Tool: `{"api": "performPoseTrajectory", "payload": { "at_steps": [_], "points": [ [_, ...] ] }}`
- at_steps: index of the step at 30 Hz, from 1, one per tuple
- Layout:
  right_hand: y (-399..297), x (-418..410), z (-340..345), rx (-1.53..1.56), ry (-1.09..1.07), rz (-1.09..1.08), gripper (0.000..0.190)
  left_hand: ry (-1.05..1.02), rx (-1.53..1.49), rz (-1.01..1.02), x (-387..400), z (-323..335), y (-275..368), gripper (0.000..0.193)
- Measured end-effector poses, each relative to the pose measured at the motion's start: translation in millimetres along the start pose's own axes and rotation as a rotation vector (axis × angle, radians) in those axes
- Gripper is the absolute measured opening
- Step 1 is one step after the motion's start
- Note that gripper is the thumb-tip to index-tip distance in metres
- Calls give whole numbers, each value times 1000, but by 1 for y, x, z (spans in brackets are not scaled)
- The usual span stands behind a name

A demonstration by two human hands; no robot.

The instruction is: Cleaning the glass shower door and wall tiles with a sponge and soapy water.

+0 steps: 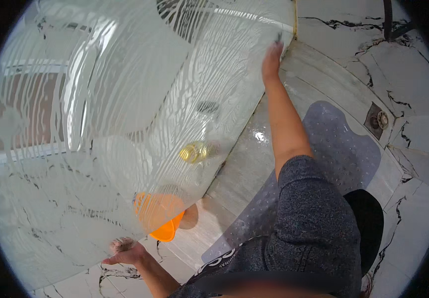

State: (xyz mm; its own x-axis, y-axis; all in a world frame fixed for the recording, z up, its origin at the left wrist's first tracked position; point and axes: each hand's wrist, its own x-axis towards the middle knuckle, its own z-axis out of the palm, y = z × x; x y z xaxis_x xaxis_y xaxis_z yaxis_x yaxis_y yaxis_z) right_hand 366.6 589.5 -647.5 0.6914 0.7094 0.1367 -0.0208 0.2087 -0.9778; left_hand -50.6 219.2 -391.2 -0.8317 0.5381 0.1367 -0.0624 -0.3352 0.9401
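A large glass shower panel, covered in streaky whitish film, fills the view's left half. My left hand holds its near edge, with some fingers showing through the glass. At the panel's far right end, my right hand is against the glass close to the lower edge. Motion blur hides its fingers, and whether it holds anything is unclear. Through the pane I see a bottle with a yellow part. An orange plastic container stands partly behind the glass, nearer my left hand.
A grey translucent bath mat lies on wet grey floor tiles. A round metal drain is set in the floor at right. Black-veined white marble tiles line the wall. A dark hose or pipe hangs at top right.
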Motion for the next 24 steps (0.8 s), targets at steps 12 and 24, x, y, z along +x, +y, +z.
{"api": "performPoseTrajectory", "payload": {
  "at_steps": [12,24],
  "points": [
    [74,56,-27,-137,9,213,46,119,85,-18,-9,28,-8,98],
    [64,57,-7,31,-31,465,52,145,76,6,-1,8,4,108]
  ]
}}
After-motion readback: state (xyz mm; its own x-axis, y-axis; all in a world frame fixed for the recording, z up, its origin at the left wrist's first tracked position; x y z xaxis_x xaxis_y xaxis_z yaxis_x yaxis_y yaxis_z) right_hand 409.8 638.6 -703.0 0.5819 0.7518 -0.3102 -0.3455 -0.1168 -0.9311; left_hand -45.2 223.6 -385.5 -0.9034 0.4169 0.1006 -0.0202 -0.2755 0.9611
